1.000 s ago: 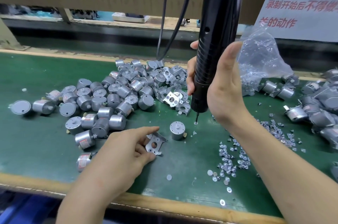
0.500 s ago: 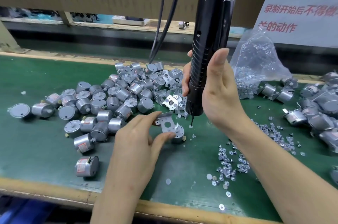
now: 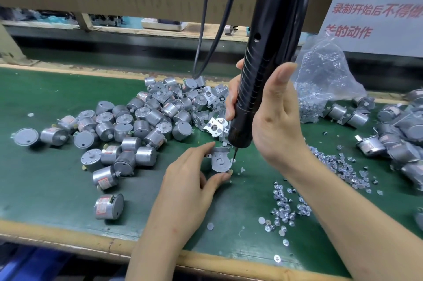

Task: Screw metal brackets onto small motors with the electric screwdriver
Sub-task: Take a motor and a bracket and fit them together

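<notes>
Pinching a bracket (image 3: 220,159) between forefinger and thumb, the left hand (image 3: 190,184) steadies it flat on top of a small motor (image 3: 206,164) standing on the green table (image 3: 45,189), near the middle. The motor is mostly hidden under the bracket and fingers. The right hand (image 3: 274,125) grips the electric screwdriver (image 3: 265,56) upright with a slight lean, fingers curled round the far side of its black barrel and thumb lying straight up the near side. Its bit (image 3: 235,154) points down at the bracket's right edge; whether it meets a screw there is hard to make out. Loose motors (image 3: 128,125) lie heaped to the left, with spare brackets (image 3: 214,126) just beyond the held one. Screws (image 3: 286,207) are scattered to the near right, and a plastic bag (image 3: 325,79) sits far right.
</notes>
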`<state>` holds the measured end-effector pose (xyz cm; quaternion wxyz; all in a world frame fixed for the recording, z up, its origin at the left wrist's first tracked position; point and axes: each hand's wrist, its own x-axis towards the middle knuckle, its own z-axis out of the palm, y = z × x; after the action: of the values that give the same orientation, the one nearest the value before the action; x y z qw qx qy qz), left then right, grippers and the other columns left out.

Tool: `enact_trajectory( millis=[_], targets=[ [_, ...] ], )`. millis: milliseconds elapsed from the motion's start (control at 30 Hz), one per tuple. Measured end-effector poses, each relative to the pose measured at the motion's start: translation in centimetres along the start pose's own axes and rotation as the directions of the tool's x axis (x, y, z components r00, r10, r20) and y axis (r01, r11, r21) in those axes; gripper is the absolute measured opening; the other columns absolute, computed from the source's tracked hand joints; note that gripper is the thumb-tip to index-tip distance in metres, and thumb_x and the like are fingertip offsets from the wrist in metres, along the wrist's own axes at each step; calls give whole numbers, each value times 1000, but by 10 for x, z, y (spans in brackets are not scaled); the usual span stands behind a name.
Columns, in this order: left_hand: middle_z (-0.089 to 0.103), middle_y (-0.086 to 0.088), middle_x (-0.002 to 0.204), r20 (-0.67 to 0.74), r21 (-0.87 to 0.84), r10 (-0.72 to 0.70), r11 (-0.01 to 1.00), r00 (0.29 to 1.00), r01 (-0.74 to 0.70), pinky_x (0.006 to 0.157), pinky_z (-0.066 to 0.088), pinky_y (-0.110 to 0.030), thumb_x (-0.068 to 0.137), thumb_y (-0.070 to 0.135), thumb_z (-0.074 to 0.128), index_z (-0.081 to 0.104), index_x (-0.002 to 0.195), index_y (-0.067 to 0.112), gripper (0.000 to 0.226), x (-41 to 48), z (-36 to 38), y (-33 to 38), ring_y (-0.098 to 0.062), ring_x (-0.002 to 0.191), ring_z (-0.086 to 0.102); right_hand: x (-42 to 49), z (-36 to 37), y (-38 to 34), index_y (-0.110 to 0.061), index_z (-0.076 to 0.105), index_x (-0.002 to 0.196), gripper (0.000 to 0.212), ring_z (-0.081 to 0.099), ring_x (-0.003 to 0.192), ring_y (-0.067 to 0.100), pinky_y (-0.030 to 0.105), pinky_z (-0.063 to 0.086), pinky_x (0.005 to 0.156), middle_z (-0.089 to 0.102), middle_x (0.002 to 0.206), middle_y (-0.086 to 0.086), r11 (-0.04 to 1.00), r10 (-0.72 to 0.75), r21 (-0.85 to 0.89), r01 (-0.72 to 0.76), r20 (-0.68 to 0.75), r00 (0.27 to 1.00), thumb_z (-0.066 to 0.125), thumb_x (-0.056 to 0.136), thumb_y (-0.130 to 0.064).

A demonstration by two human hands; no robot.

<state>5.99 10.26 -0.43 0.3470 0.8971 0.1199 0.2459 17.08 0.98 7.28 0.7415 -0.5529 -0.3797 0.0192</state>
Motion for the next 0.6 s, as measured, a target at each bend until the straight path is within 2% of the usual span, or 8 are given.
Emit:
enact_trajectory(
  millis=[167, 400, 500, 600],
  targets=[
    [55, 18, 70, -3, -16, -28, 999, 1000, 28, 70, 36, -4, 82, 32, 78, 62, 121, 27, 42, -1, -1, -2, -1, 74, 57, 0, 0, 0, 6, 42, 101, 86, 57, 55, 22, 40, 45, 50, 56, 72, 3, 1000, 0, 25, 0, 3, 1000, 35, 80, -77],
    [54, 20, 72, -1, -46, -54, 997, 999, 54, 67, 36, -3, 80, 33, 79, 63, 117, 28, 40, -1, 0, -2, -1, 73, 58, -1, 3, 0, -8, 48, 98, 70, 57, 55, 23, 40, 45, 51, 55, 72, 6, 999, -30, 39, 31, -21, 999, 34, 81, -75],
    [53, 20, 72, -1, -49, -52, 997, 999, 51, 67, 37, -4, 80, 32, 80, 63, 116, 28, 39, -1, 1, -1, -2, 72, 58, -1, 3, 0, -9, 49, 97, 69, 56, 55, 24, 43, 45, 51, 55, 71, 7, 999, -36, 37, 37, -21, 999, 33, 81, -74],
    [55, 19, 74, -3, -54, -54, 997, 999, 54, 67, 37, -5, 80, 32, 79, 63, 115, 28, 38, -1, 1, -1, -3, 72, 58, -3, 6, 0, -6, 48, 100, 74, 56, 55, 22, 37, 45, 52, 55, 72, 5, 999, -22, 47, 22, 2, 1000, 34, 80, -75]
  ],
)
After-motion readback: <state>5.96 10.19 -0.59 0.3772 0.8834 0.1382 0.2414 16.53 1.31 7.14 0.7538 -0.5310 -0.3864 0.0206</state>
